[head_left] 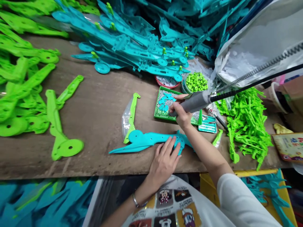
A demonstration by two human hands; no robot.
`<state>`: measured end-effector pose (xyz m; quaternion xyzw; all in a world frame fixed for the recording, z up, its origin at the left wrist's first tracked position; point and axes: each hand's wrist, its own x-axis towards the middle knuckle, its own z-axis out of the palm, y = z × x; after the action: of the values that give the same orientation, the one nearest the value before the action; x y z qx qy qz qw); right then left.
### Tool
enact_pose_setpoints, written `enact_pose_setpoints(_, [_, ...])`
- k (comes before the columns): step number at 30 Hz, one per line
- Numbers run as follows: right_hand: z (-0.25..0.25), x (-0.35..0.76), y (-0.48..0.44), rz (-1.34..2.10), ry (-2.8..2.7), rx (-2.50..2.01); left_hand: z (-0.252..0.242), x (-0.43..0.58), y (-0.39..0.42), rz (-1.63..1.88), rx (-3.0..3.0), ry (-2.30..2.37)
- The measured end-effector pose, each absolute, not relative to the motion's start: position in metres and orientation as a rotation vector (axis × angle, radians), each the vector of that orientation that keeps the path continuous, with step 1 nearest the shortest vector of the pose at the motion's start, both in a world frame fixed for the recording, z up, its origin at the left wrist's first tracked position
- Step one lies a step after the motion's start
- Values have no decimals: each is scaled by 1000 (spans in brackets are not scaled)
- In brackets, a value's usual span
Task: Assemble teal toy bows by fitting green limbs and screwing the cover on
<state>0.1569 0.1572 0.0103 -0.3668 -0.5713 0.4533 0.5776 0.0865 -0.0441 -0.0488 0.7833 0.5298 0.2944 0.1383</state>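
Observation:
A long turquoise plastic part (146, 138) lies across the table before me. My left hand (164, 159) rests on its right half, palm down with the fingers stretched out. My right hand (182, 115) is wrapped round a grey power screwdriver (197, 101), which hangs from a coiled spring and a black cord. It is over a green tray (155, 110) of small silver screws with little turquoise pieces (165, 100) on top. The driver's tip is hidden by the hand. A green blade-shaped part with clear plastic (129, 116) lies just behind the turquoise part.
Green parts (21, 94) are heaped at the left, stacked turquoise parts (132, 47) at the back. Right of the tray are a small teal tray (207, 126) and a green pile (248, 123). A bowl of small green pieces (196, 82) and a white sack (258, 41) stand behind.

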Motion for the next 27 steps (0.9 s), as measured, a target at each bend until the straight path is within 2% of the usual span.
enact_pose_setpoints(17, [2, 145, 164, 1077, -1375, -873, -47, 87, -43, 855, 2269, 1552])
enact_pose_setpoints(23, [30, 145, 153, 1058, -1366, -846, -44, 88, -43, 851, 2268, 1545])
enact_pose_setpoints(27, [50, 126, 125, 1187, -1370, -681, -43, 89, -43, 869, 2225, 1549])
